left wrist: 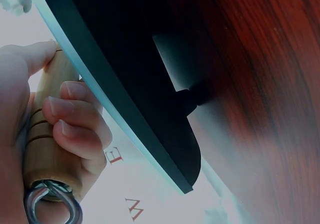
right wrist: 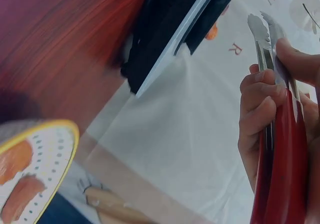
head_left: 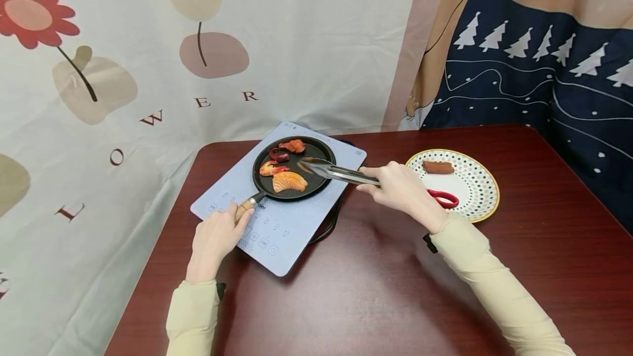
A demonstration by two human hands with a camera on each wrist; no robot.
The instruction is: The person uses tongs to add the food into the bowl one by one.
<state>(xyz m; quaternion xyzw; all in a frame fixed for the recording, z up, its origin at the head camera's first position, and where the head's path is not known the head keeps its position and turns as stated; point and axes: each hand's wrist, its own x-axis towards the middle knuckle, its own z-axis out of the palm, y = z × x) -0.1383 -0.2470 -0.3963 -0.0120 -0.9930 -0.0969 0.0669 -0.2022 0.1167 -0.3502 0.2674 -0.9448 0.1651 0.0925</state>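
Observation:
My left hand (head_left: 215, 240) grips the wooden handle (left wrist: 52, 119) of a black frying pan (head_left: 316, 150), fingers curled round it, with a metal ring at the handle's end. In the pan lie an orange salmon slice (head_left: 289, 182), a shrimp (head_left: 272, 168), a dark red curled piece (head_left: 279, 155) and a reddish-brown chunk (head_left: 293, 146). My right hand (head_left: 395, 185) holds metal tongs (head_left: 346, 173) with red handles (right wrist: 287, 169). Their tips reach over the pan's right side, close together with nothing seen between them in the right wrist view.
Under the pan is a pale blue induction cooktop (head_left: 277, 251), set at an angle on the dark red wooden table (head_left: 386, 290). A black cord (head_left: 328, 228) runs beside it. At the right stands a dotted, yellow-rimmed plate (head_left: 477, 180) bearing a brown piece (head_left: 438, 167). Printed cloth (head_left: 316, 43) hangs behind.

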